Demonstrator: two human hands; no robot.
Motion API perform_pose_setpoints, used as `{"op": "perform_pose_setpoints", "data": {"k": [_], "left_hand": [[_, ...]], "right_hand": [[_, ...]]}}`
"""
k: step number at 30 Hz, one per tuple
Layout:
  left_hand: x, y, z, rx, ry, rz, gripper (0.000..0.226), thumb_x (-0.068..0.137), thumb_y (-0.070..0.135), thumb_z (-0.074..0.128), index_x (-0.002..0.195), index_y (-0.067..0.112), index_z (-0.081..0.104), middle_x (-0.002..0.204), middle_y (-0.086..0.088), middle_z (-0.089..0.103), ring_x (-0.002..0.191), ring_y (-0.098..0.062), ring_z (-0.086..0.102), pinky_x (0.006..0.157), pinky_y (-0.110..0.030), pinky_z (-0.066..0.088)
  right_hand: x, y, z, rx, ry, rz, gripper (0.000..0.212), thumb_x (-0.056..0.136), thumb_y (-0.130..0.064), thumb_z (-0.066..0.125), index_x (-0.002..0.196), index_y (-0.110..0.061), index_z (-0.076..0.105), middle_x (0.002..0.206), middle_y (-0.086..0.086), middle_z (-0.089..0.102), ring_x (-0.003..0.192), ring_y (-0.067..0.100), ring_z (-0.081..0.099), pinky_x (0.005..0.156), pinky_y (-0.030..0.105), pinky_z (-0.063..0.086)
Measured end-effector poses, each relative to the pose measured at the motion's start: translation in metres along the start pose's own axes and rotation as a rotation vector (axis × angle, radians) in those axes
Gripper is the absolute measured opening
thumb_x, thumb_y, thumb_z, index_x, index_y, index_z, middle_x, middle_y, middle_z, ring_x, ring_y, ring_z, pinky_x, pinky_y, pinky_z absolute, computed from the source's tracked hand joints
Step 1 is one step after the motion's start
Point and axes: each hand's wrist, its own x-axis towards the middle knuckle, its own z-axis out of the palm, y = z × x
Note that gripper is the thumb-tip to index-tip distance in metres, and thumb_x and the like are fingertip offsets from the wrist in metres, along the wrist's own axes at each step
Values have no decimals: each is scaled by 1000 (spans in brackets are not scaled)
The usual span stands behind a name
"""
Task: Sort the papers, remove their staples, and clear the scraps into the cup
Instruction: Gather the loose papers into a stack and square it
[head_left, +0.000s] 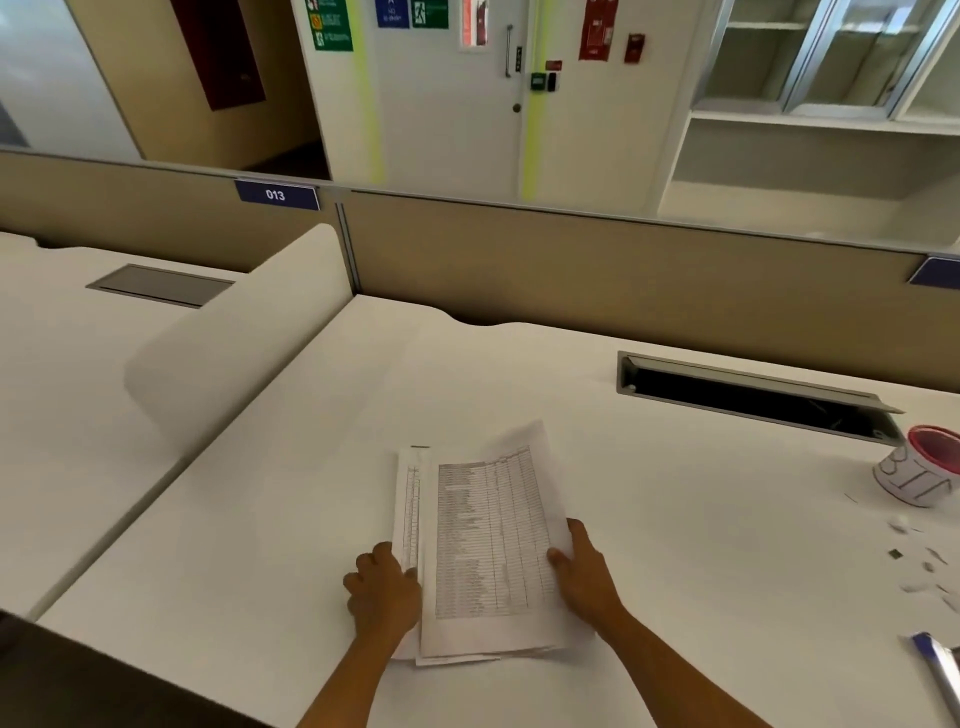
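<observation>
A loose stack of printed papers (483, 545) with table text lies on the white desk (701, 519) in front of me, its sheets fanned unevenly. My left hand (384, 590) grips the stack's left edge, thumb on top. My right hand (584, 571) holds the right edge, fingers curled round it. A white paper cup (917, 473) with a red inside, marked in black letters, stands at the far right. Small paper scraps (914, 561) lie scattered on the desk below the cup.
An open cable slot (753, 395) with a raised lid sits behind the papers to the right. A blue and metal tool (940, 670) pokes in at the right edge. A beige partition (571, 260) closes the desk's back; a curved divider (234, 338) stands on the left.
</observation>
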Motion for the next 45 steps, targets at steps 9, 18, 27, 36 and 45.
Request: {"op": "perform_pose_setpoints", "data": {"k": [9,18,27,36,45], "left_hand": [[0,8,2,-147,-13,-25,85,80,43,69,141,5,23,140,-17,29,124,-37,37,101,-43,36],[4,13,2,-675,-196,-12,55,87,21,66,130,6,37,117,-10,57,91,-18,55,72,-25,46],[6,27,-1,-761,-188,147,27,97,18,49,124,17,52,115,-6,63,100,-21,62,78,-27,52],[-6,71,-16,-902,-251,259,21,94,29,52,114,24,54,103,4,65,90,-13,64,66,-21,51],[-21,111,-12,-868,-459,390,21,90,35,55,110,28,59,102,7,69,86,-11,69,64,-20,55]], "right_hand": [[-3,14,25,-332,28,-68,94,87,-27,63,149,-14,-6,155,6,18,140,28,23,114,40,21],[-2,20,18,-344,33,-76,87,84,-37,66,149,-17,11,152,3,24,137,25,28,110,43,30],[2,18,4,-196,-15,-50,77,85,-32,66,146,-15,22,149,5,31,135,24,33,113,40,31],[-1,3,-32,85,117,98,61,97,-37,46,148,-14,22,152,8,33,136,27,37,112,42,31],[-22,-5,-76,423,255,83,29,98,-26,47,126,-19,44,126,3,56,105,18,57,86,32,50]]}}
